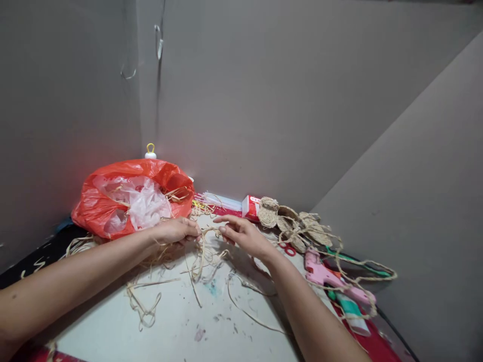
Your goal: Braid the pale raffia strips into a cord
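Far left, well away from the fingers: a black item (41,254) with pale marks, partly behind the forearm and cut off by the frame edge; nature unclear. Bag (88,203), red, beyond and left of the left fingers, mouth open toward them; white plastic (149,203) and some straw-coloured fibre show inside, the deeper contents hidden. Behind the bag, a white cap (150,155) with a yellow loop; whatever is below it is hidden. Nearer than the left fingers, loose fibre (145,306) on the worktop (166,334), whose near edge runs out of frame.

Left hand (177,231): fingers closed in a pinch on a pale strand (209,230). Strand spans the gap to the right thumb; a tangle (202,261) lies just below it, and which ends belong to which cannot be traced.

Right hand (245,235): index stretched out, thumb apart from it, other fingers curled and mostly hidden underneath. Strand meets the thumb area; whether these fingers grip it, cannot tell.

Beyond the right fingers, a red-and-white box (249,207), partly covered by woven pieces (268,213) to its right. Right of the right fingers, red scissor handles (290,250), blades not visible. Farther right, a pink glue gun (320,271), crossed by rope (381,271); nearer, a tube (352,311), label unreadable.
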Demonstrator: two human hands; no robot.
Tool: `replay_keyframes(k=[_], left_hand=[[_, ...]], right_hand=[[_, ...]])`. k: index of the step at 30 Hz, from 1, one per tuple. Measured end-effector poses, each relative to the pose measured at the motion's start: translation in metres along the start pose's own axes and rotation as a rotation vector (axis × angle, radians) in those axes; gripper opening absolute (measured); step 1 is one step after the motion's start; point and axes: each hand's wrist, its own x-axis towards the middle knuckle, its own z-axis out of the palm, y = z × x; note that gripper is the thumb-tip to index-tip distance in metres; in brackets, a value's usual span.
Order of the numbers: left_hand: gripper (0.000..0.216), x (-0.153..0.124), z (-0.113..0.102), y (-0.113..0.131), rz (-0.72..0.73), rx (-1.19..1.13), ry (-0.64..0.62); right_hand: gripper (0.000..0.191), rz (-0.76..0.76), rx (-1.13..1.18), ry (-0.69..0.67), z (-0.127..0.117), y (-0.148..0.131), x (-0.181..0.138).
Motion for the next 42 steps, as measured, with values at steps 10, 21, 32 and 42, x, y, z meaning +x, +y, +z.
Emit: replay_keyframes(k=[10,21,32,42], left_hand=[[0.019,0.003,0.014,-0.012,0.155,-0.351,0.021],[0.015,0.004,0.007,-0.014,0.152,-0.539,-0.045],[0.020,0.000,0.013,-0.017,0.039,-0.464,-0.091],[0.014,-0.013,0.018,-0.008,-0.028,-0.496,-0.202]], right_hand=[[0.021,0.001,0.424,0.052,0.000,-0.005,-0.007],[0.033,-0.262,-0.282,-0.025,0.010,-0.035,-0.019],[0.028,-0.227,-0.799,-0.271,0.016,-0.044,-0.035],[0.009,-0.156,-0.740,-0.180,0.013,-0.032,-0.028]])
